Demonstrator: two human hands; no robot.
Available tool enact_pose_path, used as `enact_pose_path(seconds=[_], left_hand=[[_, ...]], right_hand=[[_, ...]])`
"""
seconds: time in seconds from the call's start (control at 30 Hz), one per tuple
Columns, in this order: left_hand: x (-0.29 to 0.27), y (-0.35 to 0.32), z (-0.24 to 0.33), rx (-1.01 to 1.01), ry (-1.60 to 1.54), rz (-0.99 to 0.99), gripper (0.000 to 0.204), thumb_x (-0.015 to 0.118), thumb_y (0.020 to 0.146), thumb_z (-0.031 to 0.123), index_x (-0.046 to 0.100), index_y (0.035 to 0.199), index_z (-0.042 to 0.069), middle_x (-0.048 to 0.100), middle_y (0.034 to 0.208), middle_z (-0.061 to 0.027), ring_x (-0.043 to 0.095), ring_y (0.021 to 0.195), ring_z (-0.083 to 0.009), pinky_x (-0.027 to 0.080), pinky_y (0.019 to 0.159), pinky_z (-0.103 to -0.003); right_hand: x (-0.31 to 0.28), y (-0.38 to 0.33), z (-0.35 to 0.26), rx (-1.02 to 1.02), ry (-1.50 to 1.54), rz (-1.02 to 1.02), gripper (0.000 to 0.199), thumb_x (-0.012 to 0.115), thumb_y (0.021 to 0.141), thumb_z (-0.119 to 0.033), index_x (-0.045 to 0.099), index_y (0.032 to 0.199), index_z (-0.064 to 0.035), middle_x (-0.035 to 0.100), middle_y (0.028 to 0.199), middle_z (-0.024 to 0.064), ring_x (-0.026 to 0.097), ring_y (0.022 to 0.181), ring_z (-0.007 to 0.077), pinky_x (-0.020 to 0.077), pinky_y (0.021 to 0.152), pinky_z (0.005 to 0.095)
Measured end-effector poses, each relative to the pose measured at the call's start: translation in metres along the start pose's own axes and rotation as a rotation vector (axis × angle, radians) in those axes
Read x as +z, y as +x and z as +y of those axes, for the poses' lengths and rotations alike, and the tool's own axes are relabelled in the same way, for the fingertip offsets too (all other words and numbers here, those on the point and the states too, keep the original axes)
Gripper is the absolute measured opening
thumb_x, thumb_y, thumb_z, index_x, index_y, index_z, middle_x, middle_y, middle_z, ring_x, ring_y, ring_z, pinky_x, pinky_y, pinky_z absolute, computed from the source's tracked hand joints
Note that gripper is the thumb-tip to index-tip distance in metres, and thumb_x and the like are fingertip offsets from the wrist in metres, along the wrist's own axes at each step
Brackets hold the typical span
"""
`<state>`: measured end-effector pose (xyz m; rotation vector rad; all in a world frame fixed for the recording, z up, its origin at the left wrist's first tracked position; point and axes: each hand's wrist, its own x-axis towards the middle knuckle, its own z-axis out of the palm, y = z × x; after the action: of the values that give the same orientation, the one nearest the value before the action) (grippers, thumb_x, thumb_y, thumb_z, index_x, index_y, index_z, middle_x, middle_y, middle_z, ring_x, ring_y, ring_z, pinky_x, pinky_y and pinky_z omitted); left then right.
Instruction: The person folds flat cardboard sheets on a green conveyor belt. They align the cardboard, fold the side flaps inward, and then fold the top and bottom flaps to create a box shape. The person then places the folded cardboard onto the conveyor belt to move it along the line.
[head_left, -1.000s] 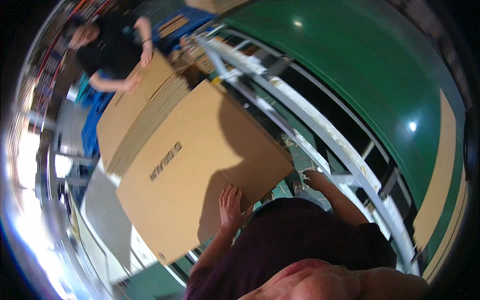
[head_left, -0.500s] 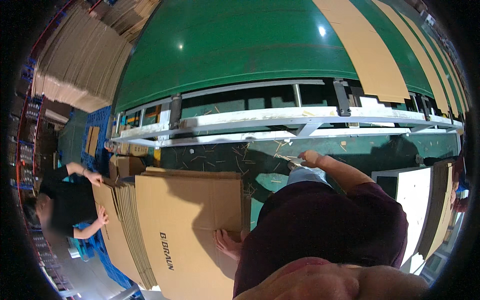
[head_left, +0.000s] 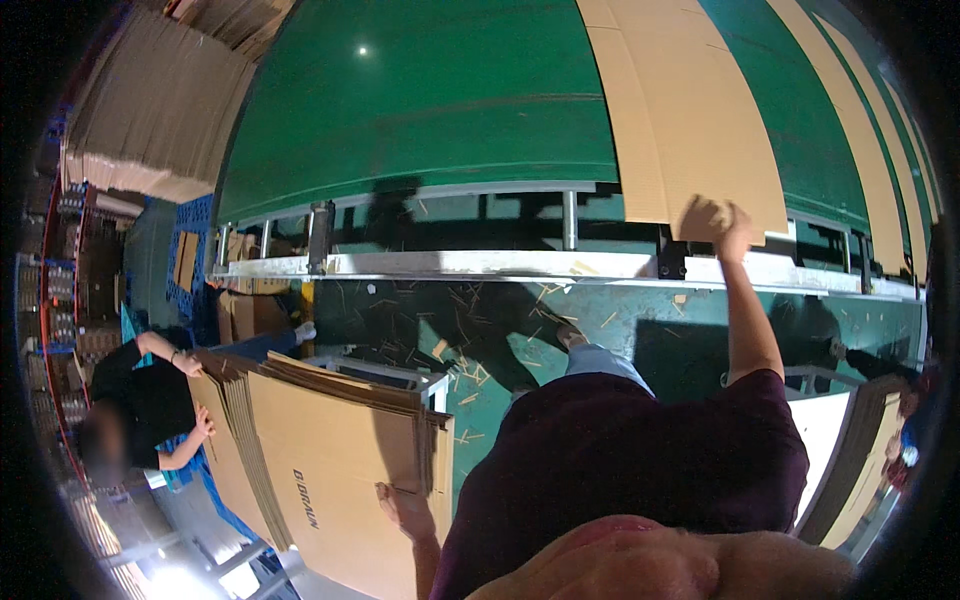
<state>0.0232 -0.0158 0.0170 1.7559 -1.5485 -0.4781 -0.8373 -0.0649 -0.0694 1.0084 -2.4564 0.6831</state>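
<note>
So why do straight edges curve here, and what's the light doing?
In the head view, fisheye distortion bows the long tan cardboard strip at right; also in the head view, a small white glint shines on the broad green tabletop, dark shadows cross the scrap-strewn green floor, and glare whites out a lower-left patch.

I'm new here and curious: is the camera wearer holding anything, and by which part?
Right hand: at the near edge of the cardboard sheet, grip unclear. Left hand: over the stacked cardboard, no visible grip.
</note>
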Motion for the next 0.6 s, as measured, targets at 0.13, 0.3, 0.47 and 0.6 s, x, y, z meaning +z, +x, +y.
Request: enact_pose_path(seconds=[0.13, 0.3, 0.47, 0.6], left_hand=[[-0.012, 0.008, 0.062, 0.395, 0.829, -0.108, 0.056, 0.066, 0.082, 0.009, 0.039, 0.13, 0.0, 0.048, 0.124, -0.0253, 0.047, 0.117, -0.0398, 0.041, 0.098, -0.047], [0.001, 0.022, 0.08, 0.216, 0.724, -0.162, 0.052, 0.068, 0.073, 0.009, 0.047, 0.118, -0.006, 0.049, 0.122, -0.0259, 0.047, 0.115, -0.0423, 0.041, 0.098, -0.045], [-0.004, 0.005, 0.06, 0.192, 0.693, -0.032, 0.057, 0.069, 0.068, 0.009, 0.048, 0.119, -0.006, 0.049, 0.124, -0.024, 0.044, 0.119, -0.0415, 0.037, 0.102, -0.045], [-0.002, 0.006, 0.089, -0.01, 0.594, -0.087, 0.065, 0.07, 0.065, 0.011, 0.046, 0.124, -0.005, 0.044, 0.13, -0.0237, 0.039, 0.125, -0.0399, 0.031, 0.105, -0.048]], right_hand=[[-0.016, 0.037, 0.04, 0.266, -0.739, -0.622, 0.043, 0.054, 0.087, -0.031, 0.048, 0.127, -0.0147, 0.057, 0.115, 0.0106, 0.054, 0.107, 0.0273, 0.0421, 0.092, 0.0399], [0.058, 0.015, 0.152, -0.341, -0.792, -0.532, 0.062, 0.06, 0.085, -0.031, 0.035, 0.139, -0.0127, 0.034, 0.141, 0.0211, 0.036, 0.128, 0.0358, 0.0364, 0.102, 0.0436], [0.083, 0.021, 0.041, -0.377, -0.106, -0.366, 0.045, 0.042, 0.093, -0.016, 0.034, 0.137, -0.0118, 0.04, 0.138, 0.013, 0.039, 0.125, 0.0323, 0.0375, 0.101, 0.0427], [0.015, 0.051, -0.076, -0.604, -0.101, -0.328, 0.042, 0.041, 0.084, 0.0, 0.049, 0.124, -0.0095, 0.054, 0.122, 0.0154, 0.053, 0.11, 0.0334, 0.0444, 0.09, 0.0427]])
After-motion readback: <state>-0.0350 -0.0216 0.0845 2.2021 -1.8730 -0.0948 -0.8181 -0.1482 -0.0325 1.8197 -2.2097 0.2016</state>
